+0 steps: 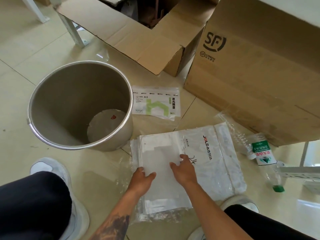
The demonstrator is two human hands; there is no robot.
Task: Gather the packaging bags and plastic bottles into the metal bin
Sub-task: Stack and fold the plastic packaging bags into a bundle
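Note:
A round metal bin (43,94) stands on the tiled floor at the left, with a scrap of plastic at its bottom. In front of me lies a pile of packaging bags. My left hand (142,179) pinches the near left edge of the frosted white bag (159,153) on top. My right hand (183,168) grips its right edge. Under it lies a larger white bag (213,163) with red and black print. A smaller green-printed bag (155,103) lies beside the bin. Two clear plastic bottles (266,161) with a green label lie at the right.
An open cardboard box (138,40) stands behind the bin, and a large SF Express box (259,75) sits at the right. Metal frame legs (74,32) stand at the back left. My knees and grey shoes (52,168) flank the pile.

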